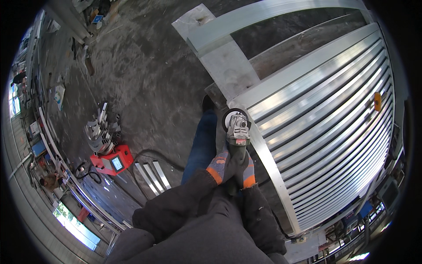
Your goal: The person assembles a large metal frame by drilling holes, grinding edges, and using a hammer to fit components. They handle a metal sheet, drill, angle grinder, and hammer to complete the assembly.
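An angle grinder (238, 130) with a silver head and dark body is held in front of me, its disc (227, 119) pointing away. My left hand (218, 164), in a grey and orange glove, is closed around the left side of its body. On the other side my right hand (249, 170), gloved alike, grips the body too. The disc sits at the near left corner of a slatted aluminium panel (269, 163); whether it touches the metal I cannot tell. The grinder's body partly hides the fingers.
A grey metal plate (228, 66) supports the panel's corner. To the left stand a red machine with a screen (112, 161), a pile of metal offcuts (102, 132) and several short bars (151, 177). A black cable (160, 155) crosses the floor. An orange block (377, 101) rests on the slats.
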The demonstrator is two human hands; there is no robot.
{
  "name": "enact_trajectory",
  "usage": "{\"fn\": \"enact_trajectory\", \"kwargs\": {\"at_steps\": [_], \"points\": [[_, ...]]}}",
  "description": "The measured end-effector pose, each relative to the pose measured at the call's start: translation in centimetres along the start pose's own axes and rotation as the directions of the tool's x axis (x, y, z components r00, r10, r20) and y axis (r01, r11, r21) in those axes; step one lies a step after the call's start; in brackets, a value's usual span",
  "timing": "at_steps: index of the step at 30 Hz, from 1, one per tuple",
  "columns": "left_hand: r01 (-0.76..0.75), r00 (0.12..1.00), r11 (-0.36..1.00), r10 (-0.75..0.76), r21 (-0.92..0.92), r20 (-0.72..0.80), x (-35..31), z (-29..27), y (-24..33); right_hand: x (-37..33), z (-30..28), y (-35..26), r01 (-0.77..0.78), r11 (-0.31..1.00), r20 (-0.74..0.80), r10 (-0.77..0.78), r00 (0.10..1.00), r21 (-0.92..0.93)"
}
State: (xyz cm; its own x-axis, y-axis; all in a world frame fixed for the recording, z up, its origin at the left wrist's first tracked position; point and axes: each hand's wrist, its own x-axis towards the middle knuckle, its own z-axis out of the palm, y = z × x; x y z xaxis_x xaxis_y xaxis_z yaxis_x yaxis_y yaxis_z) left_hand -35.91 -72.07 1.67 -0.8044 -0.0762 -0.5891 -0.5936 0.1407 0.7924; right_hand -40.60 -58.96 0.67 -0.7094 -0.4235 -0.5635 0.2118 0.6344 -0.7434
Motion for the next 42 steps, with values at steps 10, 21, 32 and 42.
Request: {"fn": "enact_trajectory", "kwargs": {"at_steps": [10, 21, 32, 42], "points": [[0.112, 0.993, 0.994, -0.112, -0.009, -0.031, 0.7, -0.1, 0.9, 0.6, -1.3, -3.0, -0.033, 0.998, 0.067, 0.030, 0.997, 0.049], [-0.049, 0.998, 0.986, 0.054, 0.157, -0.029, 0.5, -0.7, 0.8, -0.3, 0.4, 0.3, -0.074, 0.972, 0.000, 0.076, 0.997, 0.224], [0.237, 0.970, 0.964, -0.227, 0.119, -0.093, -1.1, -3.1, 3.2, 0.6, 1.2, -2.5, -0.127, 0.983, 0.171, 0.103, 0.980, 0.133], [0.058, 0.998, 0.997, -0.056, -0.056, 0.032, 0.4, -0.7, 1.5, 0.4, -1.3, -4.4, -0.235, 0.969, 0.049, 0.232, 0.972, 0.082]]}}
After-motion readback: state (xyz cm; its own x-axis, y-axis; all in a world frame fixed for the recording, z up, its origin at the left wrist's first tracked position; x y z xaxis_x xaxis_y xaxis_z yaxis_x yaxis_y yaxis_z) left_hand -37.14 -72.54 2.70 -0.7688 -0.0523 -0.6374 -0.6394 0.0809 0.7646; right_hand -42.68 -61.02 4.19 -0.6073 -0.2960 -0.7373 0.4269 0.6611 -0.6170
